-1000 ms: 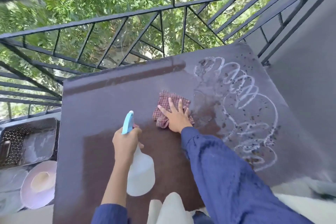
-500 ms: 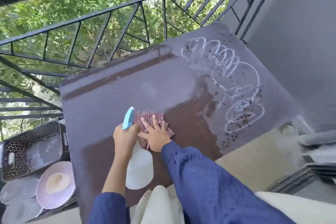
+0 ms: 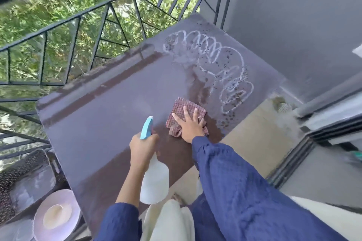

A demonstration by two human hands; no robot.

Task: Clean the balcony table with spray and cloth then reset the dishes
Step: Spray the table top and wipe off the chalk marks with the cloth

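Note:
A dark brown table [image 3: 101, 119] fills the middle of the head view. My right hand [image 3: 190, 125] lies flat with fingers spread on a red checked cloth [image 3: 181, 109] near the table's right front edge. My left hand [image 3: 144, 146] grips a white spray bottle [image 3: 154, 182] with a blue nozzle [image 3: 147, 127], held over the table's front. White foam loops with dark specks [image 3: 219, 66] cover the far right part of the tabletop. A pink plate with a cream bowl on it [image 3: 56, 215] sits low at the left.
A black metal railing [image 3: 109, 13] runs behind and left of the table, with green foliage beyond. A grey wall [image 3: 293, 25] stands at the right. A dark perforated tray [image 3: 27, 178] sits low at the left. Tiled floor [image 3: 254, 141] and a door sill lie at the right.
My right hand has slid the cloth first left toward the bottle, then back right toward the foam. The view has swung, so the table sits more to the left.

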